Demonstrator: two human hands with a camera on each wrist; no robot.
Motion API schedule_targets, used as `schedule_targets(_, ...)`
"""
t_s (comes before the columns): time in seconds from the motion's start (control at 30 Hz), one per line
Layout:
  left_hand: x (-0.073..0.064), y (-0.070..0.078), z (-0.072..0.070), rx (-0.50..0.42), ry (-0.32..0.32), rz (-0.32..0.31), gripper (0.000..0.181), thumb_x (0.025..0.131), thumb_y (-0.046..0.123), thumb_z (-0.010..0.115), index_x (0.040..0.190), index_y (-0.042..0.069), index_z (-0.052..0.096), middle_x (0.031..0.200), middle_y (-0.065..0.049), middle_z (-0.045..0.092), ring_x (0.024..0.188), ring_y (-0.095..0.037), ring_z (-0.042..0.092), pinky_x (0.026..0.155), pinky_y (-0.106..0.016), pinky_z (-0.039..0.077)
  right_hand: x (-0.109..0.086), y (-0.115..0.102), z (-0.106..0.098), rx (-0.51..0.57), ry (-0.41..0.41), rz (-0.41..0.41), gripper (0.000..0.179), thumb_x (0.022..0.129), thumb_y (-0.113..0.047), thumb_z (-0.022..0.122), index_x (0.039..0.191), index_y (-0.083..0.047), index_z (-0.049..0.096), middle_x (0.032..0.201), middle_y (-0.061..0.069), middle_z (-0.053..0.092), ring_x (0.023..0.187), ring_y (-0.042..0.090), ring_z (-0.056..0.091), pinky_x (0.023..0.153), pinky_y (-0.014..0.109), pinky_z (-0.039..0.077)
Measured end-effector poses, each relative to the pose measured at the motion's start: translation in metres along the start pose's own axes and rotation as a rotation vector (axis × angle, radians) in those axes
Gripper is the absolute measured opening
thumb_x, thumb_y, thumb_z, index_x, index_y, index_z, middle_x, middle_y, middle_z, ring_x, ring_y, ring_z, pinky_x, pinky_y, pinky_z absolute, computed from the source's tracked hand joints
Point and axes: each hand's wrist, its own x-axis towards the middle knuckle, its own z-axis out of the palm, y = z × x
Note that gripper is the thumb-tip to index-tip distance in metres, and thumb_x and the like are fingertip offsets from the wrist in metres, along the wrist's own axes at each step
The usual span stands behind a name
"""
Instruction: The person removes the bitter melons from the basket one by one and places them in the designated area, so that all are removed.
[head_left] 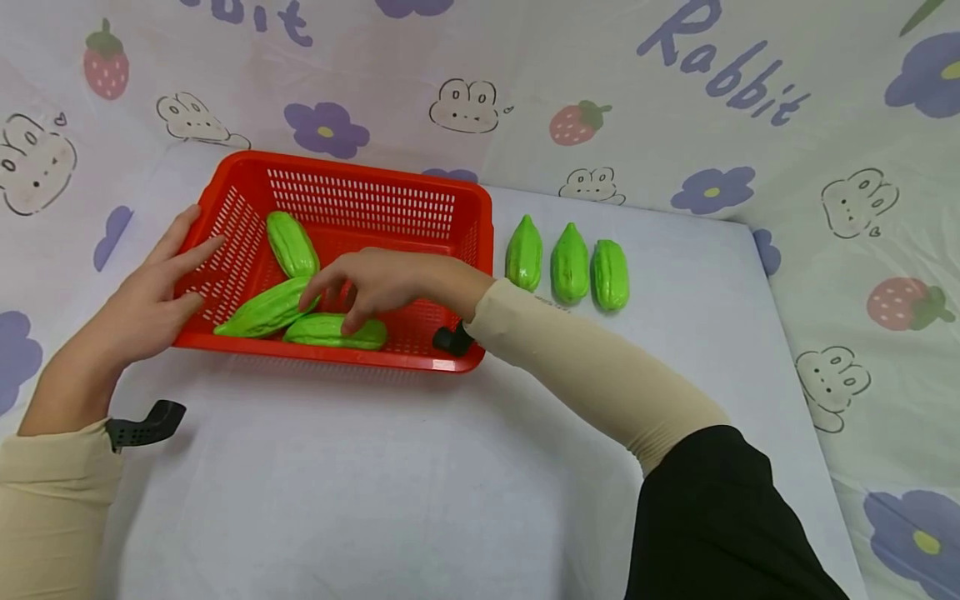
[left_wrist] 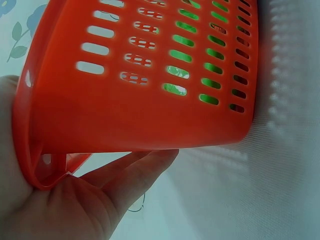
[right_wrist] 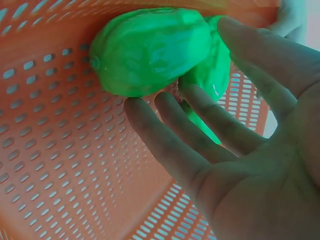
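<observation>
My left hand [head_left: 153,304] grips the left rim of a red plastic basket [head_left: 360,171], and the left wrist view shows fingers along its outer wall. Inside the basket lie three green ridged bitter melons: one at the back left [head_left: 291,242], one slanting at the front left [head_left: 262,310], and one along the front wall [head_left: 322,330]. Over the front two reaches my right hand [head_left: 386,279], fingers spread and slightly bent. In the right wrist view, its fingertips are right at the edge of the nearest bitter melon [right_wrist: 150,52], with nothing enclosed in the palm.
Three more bitter melons [head_left: 570,262] stand in a row on the white table [head_left: 360,483], right of the basket. A printed cloth [head_left: 510,50] with rabbits, flowers and strawberries hangs behind and around the table. My right forearm crosses the basket's right rim.
</observation>
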Motion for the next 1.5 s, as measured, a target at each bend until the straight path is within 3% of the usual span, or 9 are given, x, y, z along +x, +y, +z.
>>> schedule_targets(0.3, 0.000, -0.001, 0.000, 0.010, -0.004, -0.011, 0.073, 0.101, -0.006, 0.051, 0.170, 0.005, 0.031, 0.182, 0.009, -0.008, 0.167, -0.031, 0.000, 0.089, -0.005, 0.029, 0.008, 0.001, 0.005, -0.065, -0.020, 0.013, 0.059, 0.096, -0.008, 0.083, 0.150, -0.025, 0.068, 0.136, -0.001, 0.065, 0.129, 0.019, 0.058, 0.100, 0.026, 0.048)
schedule_targets(1.0, 0.002, -0.003, 0.000, 0.017, -0.003, -0.004, 0.074, 0.100, -0.007, 0.052, 0.170, 0.003, 0.031, 0.182, 0.007, -0.008, 0.166, -0.036, 0.005, 0.083, -0.001, 0.031, 0.011, 0.007, 0.009, -0.074, -0.018, 0.024, 0.063, 0.096, -0.003, 0.080, 0.152, -0.027, 0.066, 0.140, -0.002, 0.064, 0.130, 0.016, 0.055, 0.098, 0.026, 0.050)
schedule_targets(1.5, 0.003, -0.002, 0.001, 0.020, -0.012, -0.017, 0.074, 0.101, -0.006, 0.051, 0.170, 0.005, 0.029, 0.182, 0.008, -0.010, 0.166, -0.036, 0.002, 0.083, -0.001, 0.030, -0.009, 0.000, -0.008, -0.059, 0.070, 0.022, 0.066, 0.095, -0.006, 0.081, 0.152, -0.033, 0.065, 0.134, -0.002, 0.065, 0.120, 0.017, 0.062, 0.093, 0.029, 0.054)
